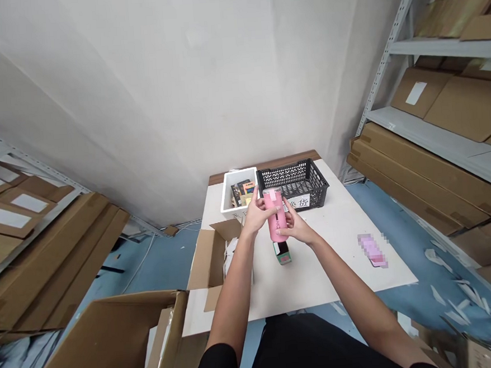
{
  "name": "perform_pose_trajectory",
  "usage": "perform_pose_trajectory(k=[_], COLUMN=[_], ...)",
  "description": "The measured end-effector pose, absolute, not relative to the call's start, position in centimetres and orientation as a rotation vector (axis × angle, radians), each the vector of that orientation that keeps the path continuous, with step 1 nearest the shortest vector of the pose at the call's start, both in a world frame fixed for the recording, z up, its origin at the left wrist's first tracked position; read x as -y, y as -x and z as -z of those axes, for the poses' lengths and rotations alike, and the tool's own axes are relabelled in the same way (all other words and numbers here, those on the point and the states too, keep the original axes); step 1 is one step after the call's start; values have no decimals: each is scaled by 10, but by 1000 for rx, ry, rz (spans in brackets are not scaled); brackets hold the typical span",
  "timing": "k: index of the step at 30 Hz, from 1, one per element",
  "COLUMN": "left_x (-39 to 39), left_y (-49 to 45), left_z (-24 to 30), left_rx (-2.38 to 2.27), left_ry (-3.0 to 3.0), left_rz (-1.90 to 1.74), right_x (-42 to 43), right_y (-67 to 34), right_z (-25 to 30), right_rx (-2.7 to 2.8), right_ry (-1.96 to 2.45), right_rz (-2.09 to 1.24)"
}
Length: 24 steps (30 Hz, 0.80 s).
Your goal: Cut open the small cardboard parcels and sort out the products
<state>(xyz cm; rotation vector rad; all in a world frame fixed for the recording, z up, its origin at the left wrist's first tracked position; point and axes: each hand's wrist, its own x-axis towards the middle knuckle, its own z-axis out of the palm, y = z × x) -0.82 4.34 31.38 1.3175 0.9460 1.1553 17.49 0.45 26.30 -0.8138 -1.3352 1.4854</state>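
Both hands hold a pink tumbler (277, 226) upright over the table, dark lettering down its side and a pale lid on top. My left hand (255, 212) grips its left side, thumb across the front. From the right, my right hand (298, 225) closes around the lower part. Just below the tumbler, a small green box (283, 257) with a dark opening stands on the white table (306, 280); whether the two touch I cannot tell. An open cardboard box (209, 259) with white paper inside is beside my left forearm.
At the table's back stand a white bin (226, 199) with small packages and a black plastic crate (319, 181) with a handwritten label. A blurred pink-purple item (372, 249) lies at right. A large open carton (101, 345) is at lower left. Shelves (446, 46) with boxes flank the table.
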Motion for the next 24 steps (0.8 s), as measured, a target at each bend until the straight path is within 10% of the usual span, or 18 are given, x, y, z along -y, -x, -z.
perform_pose_trajectory(k=[24], left_x=[-44], left_y=[1], left_z=[-295], left_rx=[-898], left_ry=[-1125], left_rz=[-1169], right_x=[6], right_y=[-166], right_z=[-247], right_rx=[1273], right_ry=[909], right_rz=[-1320])
